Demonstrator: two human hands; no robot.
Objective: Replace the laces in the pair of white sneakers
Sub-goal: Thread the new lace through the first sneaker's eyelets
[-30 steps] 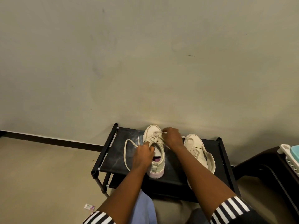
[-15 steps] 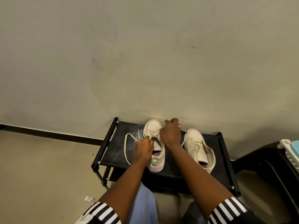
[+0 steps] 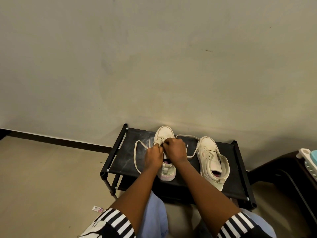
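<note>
Against the frames of a moment ago, the left hand (image 3: 153, 158) is found almost where it was, its fingers curled and pinching the cream flat lace (image 3: 136, 157) at the eyelets of the white low-top sneaker (image 3: 164, 132). The right hand (image 3: 175, 150), seen drawing the lace out past that sneaker's toe, has been brought back against the left hand. Its fingers are curled over the eyelets, and the lace appears to be pinched there, though the fingertips are hidden. The length it had held taut is now laid slack in a loop to the right of the sneaker. From this it is judged that one pass has been pulled through and the next eyelet is being taken up. This sneaker is only partly laced. The second white sneaker (image 3: 211, 158), further right of it, has bare eyelets and a turned-out tongue. The lace is seen as a thin, limp ribbon with stiff tips, looped on both sides of the sneaker. The sneaker's upper looks smooth and leather-like, with a rounded toe, a pinkish heel and a thick sole. Both sneakers are carried on the black fabric-topped shoe rack (image 3: 127, 162), which has a matte, scuffed surface framed by round tubes.
</note>
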